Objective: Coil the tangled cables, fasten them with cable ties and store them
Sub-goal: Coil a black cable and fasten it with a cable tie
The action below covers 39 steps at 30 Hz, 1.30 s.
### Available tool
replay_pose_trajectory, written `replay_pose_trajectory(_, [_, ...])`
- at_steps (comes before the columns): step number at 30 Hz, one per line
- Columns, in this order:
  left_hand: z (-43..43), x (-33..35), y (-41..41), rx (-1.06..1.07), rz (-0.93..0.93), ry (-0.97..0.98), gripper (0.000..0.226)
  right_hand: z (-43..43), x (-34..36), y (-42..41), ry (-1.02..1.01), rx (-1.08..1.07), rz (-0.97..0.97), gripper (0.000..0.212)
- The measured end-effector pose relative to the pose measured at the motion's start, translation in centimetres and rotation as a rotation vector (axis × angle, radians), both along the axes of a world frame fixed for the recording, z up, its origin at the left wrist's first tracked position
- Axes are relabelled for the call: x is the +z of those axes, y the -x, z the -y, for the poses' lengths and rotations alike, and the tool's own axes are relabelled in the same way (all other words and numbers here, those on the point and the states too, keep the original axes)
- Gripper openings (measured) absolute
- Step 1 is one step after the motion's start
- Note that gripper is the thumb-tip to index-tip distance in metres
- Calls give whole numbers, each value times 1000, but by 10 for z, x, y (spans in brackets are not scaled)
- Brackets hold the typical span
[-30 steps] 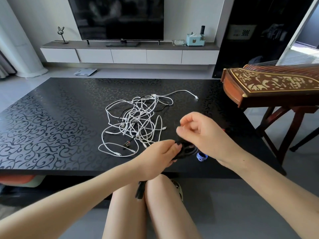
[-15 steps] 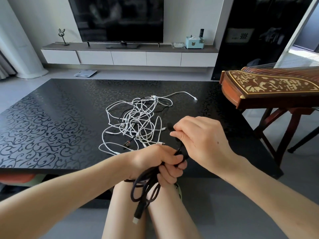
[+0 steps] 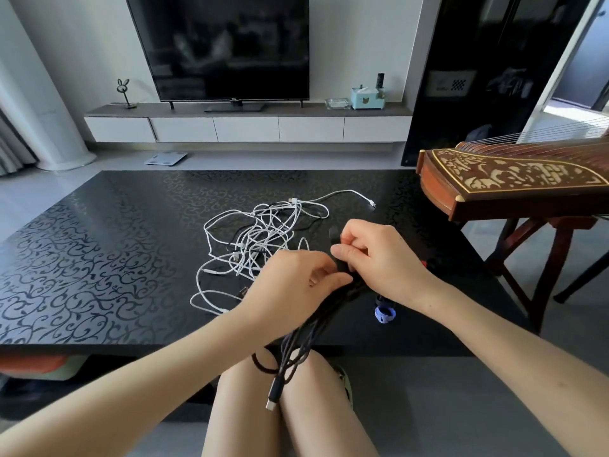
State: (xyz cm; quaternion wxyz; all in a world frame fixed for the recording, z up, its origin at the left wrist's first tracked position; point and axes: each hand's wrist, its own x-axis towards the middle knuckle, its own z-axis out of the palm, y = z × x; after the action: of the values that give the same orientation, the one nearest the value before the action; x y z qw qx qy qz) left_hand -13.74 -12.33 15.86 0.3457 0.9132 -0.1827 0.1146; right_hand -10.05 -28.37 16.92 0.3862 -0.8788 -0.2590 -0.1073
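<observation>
Black cable (image 3: 290, 354) — left hand's (image 3: 293, 288) grip

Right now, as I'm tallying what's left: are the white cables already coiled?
No, the white cables sprawl in a loose tangle on the black table.

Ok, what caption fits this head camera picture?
Left hand grips a bundled black cable while right hand pinches a black strap; white cables lie tangled on the table.
</observation>
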Motion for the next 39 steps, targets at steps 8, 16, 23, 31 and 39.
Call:
replay_pose_trajectory(8, [19,7,-11,-70,382,-465,17,-1,10,-10,26,-80,-68,23])
replay_pose_trajectory(16, [20,15,-29,-289,192,-622,18,3,15,-25,31,-161,-329,22])
replay_pose_trajectory(23, [19,10,-38,-239,148,104,23,18,26,-38,-416,-107,-778,29])
replay_pose_trajectory(31, [33,-17,-44,-14,-1,441,22,-1,-7,-49,-530,-475,-573,31])
replay_pose_trajectory(39, [52,-32,-56,290,-56,613,31,-19,-21,-65,-168,-692,-257,24])
